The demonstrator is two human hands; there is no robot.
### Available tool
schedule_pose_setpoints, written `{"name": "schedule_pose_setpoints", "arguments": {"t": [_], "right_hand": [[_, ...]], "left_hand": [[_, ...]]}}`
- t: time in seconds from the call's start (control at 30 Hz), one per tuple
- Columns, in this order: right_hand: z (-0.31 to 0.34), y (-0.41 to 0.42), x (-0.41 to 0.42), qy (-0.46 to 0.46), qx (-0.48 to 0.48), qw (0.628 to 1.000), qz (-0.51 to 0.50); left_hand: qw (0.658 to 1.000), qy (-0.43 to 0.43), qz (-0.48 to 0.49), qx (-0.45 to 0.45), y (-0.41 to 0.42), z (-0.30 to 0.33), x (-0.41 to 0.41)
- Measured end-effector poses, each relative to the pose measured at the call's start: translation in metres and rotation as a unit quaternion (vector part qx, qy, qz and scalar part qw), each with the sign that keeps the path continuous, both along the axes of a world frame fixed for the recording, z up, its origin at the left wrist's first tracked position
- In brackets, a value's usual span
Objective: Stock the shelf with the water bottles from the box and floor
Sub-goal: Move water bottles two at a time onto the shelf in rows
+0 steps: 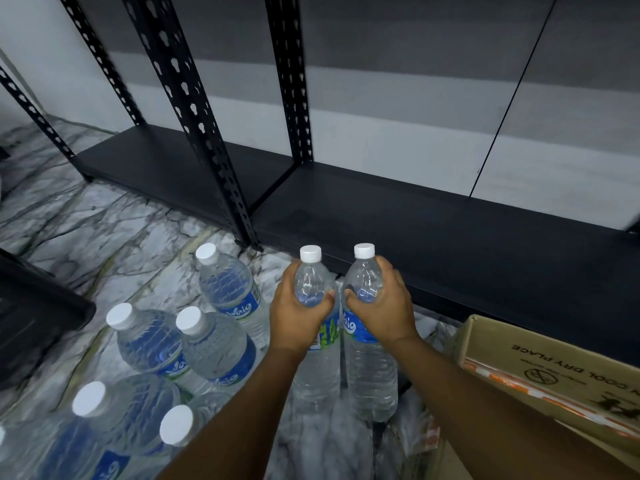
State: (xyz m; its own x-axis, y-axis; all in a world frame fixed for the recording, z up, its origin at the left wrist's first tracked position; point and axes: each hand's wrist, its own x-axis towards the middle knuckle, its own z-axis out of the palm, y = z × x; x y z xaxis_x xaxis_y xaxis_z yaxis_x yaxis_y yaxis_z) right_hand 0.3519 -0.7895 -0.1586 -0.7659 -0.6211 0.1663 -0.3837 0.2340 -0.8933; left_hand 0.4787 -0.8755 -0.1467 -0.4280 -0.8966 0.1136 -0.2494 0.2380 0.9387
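Both hands up front, each wrapped around the shoulder of a clear water bottle, just below the white cap.

Left hand (299, 311): fingers and thumb closed around the left bottle (313, 344). Bottle upright, blue and green label showing just under the palm. Whether its base touches the floor cannot be told.

Right hand (381, 306): closed likewise around the right bottle (369, 358), thumb across the near side of the neck. Bottle upright, blue label below the hand. The two held bottles stand side by side, almost touching.

Beyond the hands: bottom board of the black metal shelf (433, 216), low to the ground, with slotted black uprights rising from it. No bottles on the visible part of the board.

Left of the left hand: five more bottles of the same kind on the marble-patterned floor (104, 220). Nearest one (230, 289) is just beside the left bottle; two more (149, 341) (214, 351) sit further left and nearer the camera; the last two (104, 417) (180, 431) are closest to the camera, blurred.

Right of the right hand, lower: cardboard box (554, 362), flap open, upside-down print reading "COOL DRY PLACE". Its inside cannot be seen.

Far left edge: part of a dark object (31, 317), unclear what.
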Motion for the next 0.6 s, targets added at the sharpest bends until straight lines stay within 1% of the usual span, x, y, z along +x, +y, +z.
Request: {"name": "schedule_pose_setpoints", "arguments": {"t": [0.4,0.6], "right_hand": [[0.035,0.013,0.005,0.013,-0.071,0.997,0.028],[0.053,0.023,0.007,0.027,-0.083,0.996,0.028]], "left_hand": [[0.998,0.011,-0.037,-0.043,0.005,0.041,0.011],[0.998,0.025,-0.033,-0.037,0.013,0.052,0.015]]}}
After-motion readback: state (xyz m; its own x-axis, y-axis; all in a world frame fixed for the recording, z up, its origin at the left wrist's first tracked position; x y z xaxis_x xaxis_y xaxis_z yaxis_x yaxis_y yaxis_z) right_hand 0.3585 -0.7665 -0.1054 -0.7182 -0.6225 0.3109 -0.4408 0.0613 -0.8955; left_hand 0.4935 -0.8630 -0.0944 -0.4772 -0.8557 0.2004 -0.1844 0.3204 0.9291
